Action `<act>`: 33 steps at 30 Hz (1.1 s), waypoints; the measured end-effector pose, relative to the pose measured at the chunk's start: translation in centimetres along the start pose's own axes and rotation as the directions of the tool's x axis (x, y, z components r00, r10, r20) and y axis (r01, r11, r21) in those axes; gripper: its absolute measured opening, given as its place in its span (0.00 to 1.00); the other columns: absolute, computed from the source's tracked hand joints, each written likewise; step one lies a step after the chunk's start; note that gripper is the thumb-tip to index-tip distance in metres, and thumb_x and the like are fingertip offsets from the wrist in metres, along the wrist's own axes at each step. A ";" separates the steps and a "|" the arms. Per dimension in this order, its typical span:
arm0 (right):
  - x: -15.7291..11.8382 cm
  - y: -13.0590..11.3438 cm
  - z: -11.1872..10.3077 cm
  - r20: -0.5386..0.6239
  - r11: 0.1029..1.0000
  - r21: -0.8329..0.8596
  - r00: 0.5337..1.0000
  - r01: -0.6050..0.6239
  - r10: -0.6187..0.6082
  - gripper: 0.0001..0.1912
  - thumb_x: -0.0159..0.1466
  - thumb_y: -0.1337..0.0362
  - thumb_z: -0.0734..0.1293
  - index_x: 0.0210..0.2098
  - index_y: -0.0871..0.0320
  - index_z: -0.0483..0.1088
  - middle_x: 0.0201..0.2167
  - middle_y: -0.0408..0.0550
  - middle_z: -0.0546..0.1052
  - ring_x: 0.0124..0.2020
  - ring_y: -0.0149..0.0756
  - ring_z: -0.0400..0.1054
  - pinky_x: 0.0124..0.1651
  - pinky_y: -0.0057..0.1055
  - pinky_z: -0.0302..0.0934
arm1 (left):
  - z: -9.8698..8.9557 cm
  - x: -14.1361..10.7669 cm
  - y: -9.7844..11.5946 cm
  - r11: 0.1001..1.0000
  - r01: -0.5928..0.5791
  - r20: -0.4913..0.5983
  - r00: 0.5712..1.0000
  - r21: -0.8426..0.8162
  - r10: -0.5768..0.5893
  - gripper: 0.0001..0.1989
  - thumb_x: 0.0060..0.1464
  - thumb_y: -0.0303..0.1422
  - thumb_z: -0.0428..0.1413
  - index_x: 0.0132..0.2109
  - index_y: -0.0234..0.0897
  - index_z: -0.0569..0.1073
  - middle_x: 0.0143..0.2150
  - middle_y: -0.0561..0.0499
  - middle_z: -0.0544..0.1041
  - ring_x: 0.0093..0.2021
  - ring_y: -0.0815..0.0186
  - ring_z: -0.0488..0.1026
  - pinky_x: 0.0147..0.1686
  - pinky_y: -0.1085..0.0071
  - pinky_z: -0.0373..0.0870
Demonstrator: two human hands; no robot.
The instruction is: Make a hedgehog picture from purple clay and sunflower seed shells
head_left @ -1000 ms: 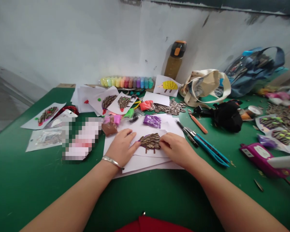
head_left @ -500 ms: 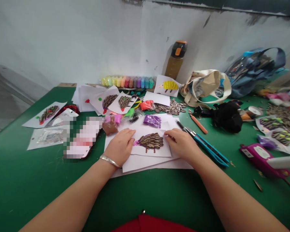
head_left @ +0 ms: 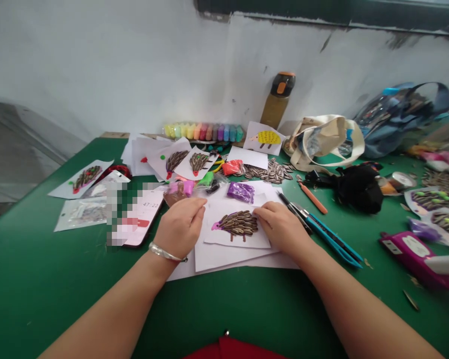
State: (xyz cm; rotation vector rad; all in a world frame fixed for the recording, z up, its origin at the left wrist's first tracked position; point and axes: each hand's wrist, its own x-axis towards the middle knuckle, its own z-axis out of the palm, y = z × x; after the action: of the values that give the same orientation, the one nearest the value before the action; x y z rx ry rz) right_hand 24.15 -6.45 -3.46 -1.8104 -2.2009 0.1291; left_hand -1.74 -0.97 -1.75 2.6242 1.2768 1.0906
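Observation:
A white paper card with a hedgehog picture (head_left: pixel 224 239) lies in front of me on loose white sheets (head_left: pixel 220 258). The hedgehog has a pink clay face, a body of striped sunflower seeds and brown legs. At the card's right edge, my right hand (head_left: pixel 284 227) is closed on the paper between thumb and fingers. My left hand (head_left: pixel 181 224), with a silver bangle at the wrist, is just beside the left edge. Its fingers are curled together, and whatever they hold is hidden. Behind the card sits a purple clay packet (head_left: pixel 241 192).
A phone (head_left: pixel 144 219) lies to the left. Blue tweezers (head_left: pixel 333 239), pens and an orange stick (head_left: pixel 313 197) are at right. Farther back are loose sunflower seeds (head_left: pixel 271 172), more hedgehog pictures (head_left: pixel 177 164), a row of coloured clay (head_left: pixel 204 132), a bottle (head_left: pixel 279 99) and bags (head_left: pixel 322 139).
My left hand has come slightly away from the card's left edge, its fingers more curled. My right hand stays at the right edge. The whole view has shifted a little.

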 end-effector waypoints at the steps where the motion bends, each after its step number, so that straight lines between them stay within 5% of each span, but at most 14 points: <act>1: 0.1 -0.1 0.0 -0.002 1.000 -0.003 1.000 0.003 -0.003 0.15 0.67 0.70 0.59 0.42 0.56 0.76 0.39 0.52 0.75 0.41 0.40 0.67 0.43 0.33 0.59 | 0.0 0.0 -0.1 1.000 0.002 -0.013 1.000 0.004 -0.002 0.14 0.62 0.31 0.48 0.46 0.34 0.78 0.44 0.45 0.81 0.46 0.59 0.78 0.51 0.62 0.73; 9: 0.2 0.2 0.2 -0.009 0.993 0.116 0.999 -0.037 0.039 0.15 0.67 0.68 0.58 0.44 0.58 0.76 0.39 0.51 0.75 0.42 0.39 0.68 0.47 0.33 0.61 | 0.2 -0.1 -0.2 1.000 -0.016 0.025 1.000 -0.018 0.016 0.11 0.61 0.29 0.50 0.41 0.35 0.78 0.40 0.46 0.82 0.40 0.61 0.78 0.45 0.65 0.73; 13: 1.0 -0.3 -1.8 0.034 0.996 0.067 0.998 -0.062 0.060 0.14 0.66 0.67 0.59 0.44 0.57 0.75 0.37 0.50 0.77 0.41 0.39 0.70 0.44 0.33 0.60 | 0.3 -0.3 0.2 0.998 -0.014 0.075 0.997 -0.063 0.018 0.11 0.61 0.30 0.49 0.40 0.36 0.77 0.39 0.47 0.82 0.39 0.62 0.78 0.42 0.67 0.72; 18: 5.0 -3.5 -4.0 0.041 0.996 -0.055 0.997 0.074 -0.072 0.14 0.67 0.67 0.58 0.40 0.57 0.75 0.33 0.50 0.75 0.38 0.40 0.68 0.39 0.33 0.57 | 0.0 -0.5 1.2 0.996 0.034 0.224 0.974 -0.088 -0.013 0.12 0.62 0.31 0.49 0.37 0.38 0.77 0.37 0.48 0.81 0.38 0.61 0.76 0.40 0.66 0.70; 23: 10.1 -7.2 -1.5 -0.014 0.949 -0.128 0.956 0.288 -0.292 0.13 0.64 0.72 0.60 0.43 0.59 0.73 0.41 0.54 0.74 0.44 0.42 0.65 0.45 0.34 0.56 | -0.3 -0.4 1.7 0.997 0.041 0.285 0.958 -0.062 -0.022 0.16 0.63 0.33 0.47 0.33 0.37 0.76 0.31 0.48 0.78 0.34 0.62 0.74 0.36 0.67 0.68; 27: 12.8 -8.5 0.8 -0.034 0.934 -0.150 0.942 0.325 -0.333 0.13 0.62 0.73 0.61 0.43 0.58 0.73 0.42 0.55 0.73 0.44 0.43 0.65 0.45 0.36 0.56 | -0.3 -0.3 1.6 0.997 0.056 0.255 0.966 -0.059 -0.039 0.16 0.63 0.34 0.47 0.31 0.37 0.76 0.29 0.49 0.78 0.32 0.63 0.74 0.34 0.69 0.67; 33: 11.6 -8.1 -1.2 -0.189 0.969 -0.079 0.951 0.234 -0.245 0.14 0.67 0.72 0.55 0.39 0.60 0.73 0.42 0.55 0.74 0.45 0.40 0.65 0.47 0.34 0.58 | -0.3 -0.2 1.4 0.973 0.141 0.197 0.975 -0.185 -0.104 0.14 0.62 0.33 0.49 0.32 0.37 0.76 0.30 0.49 0.79 0.33 0.63 0.75 0.37 0.67 0.70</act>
State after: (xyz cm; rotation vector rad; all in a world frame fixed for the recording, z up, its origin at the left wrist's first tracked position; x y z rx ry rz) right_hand 14.86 3.00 1.59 -1.4939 -2.2766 -0.1577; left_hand -1.07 -2.12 -1.23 2.4011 1.2066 0.8799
